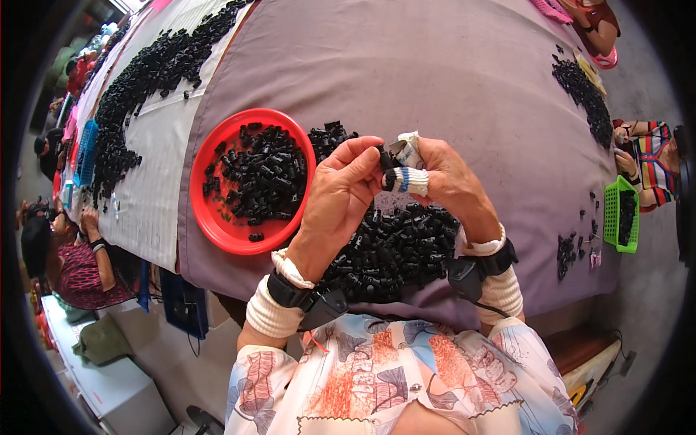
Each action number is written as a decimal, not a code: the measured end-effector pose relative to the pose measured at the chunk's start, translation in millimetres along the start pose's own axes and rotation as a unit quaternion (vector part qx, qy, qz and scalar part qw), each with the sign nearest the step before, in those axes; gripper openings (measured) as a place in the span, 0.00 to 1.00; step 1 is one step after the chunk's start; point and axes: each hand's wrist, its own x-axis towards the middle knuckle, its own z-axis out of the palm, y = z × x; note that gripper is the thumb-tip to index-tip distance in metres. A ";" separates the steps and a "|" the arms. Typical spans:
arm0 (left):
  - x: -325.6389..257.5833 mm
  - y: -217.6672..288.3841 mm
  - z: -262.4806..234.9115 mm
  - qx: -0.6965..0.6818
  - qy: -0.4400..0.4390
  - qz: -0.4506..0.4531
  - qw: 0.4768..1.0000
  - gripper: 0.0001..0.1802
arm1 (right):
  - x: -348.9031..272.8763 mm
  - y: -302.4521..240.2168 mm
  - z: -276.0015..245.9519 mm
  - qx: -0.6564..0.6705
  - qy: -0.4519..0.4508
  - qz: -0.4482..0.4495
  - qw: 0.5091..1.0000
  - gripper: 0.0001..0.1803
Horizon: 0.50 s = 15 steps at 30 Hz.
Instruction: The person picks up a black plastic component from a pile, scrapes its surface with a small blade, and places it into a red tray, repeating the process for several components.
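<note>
My left hand (339,194) is closed, pinching a small black plastic part (386,159) between thumb and fingertips. My right hand (451,177) meets it from the other side, with white and blue knitted covers on its thumb and a finger. Its fingers are closed on a thin grey blade-like piece (396,148), mostly hidden, against the black part. Below both hands a heap of similar black parts (391,250) lies on the mauve cloth. Left of my left hand, a round red tray (205,221) holds many more such parts.
Another heap of black parts (145,87) covers the pale cloth at the left, where a person (83,268) works beside a blue basket (87,152). At the right edge, another person (649,163) sits near a green basket (611,217) and scattered parts (583,94).
</note>
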 end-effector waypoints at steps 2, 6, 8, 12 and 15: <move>-0.8 -0.5 4.1 0.004 0.018 -0.001 1.000 0.11 | 1.0 -1.6 1.9 -0.031 -0.001 0.000 1.000 0.10; -2.5 -0.9 8.8 0.018 0.037 -0.012 0.999 0.11 | 0.1 -0.4 1.3 -0.013 -0.010 0.004 1.000 0.11; -3.5 0.1 14.7 0.017 0.049 -0.018 0.998 0.11 | 0.3 -0.3 0.9 -0.021 -0.011 0.007 1.000 0.14; -4.3 0.1 8.5 0.003 0.049 -0.022 0.999 0.11 | 2.2 2.0 0.8 -0.030 -0.015 0.012 0.999 0.14; -3.9 -0.4 5.4 0.017 0.041 -0.018 0.999 0.11 | 2.8 3.9 1.5 -0.009 -0.017 0.025 0.999 0.14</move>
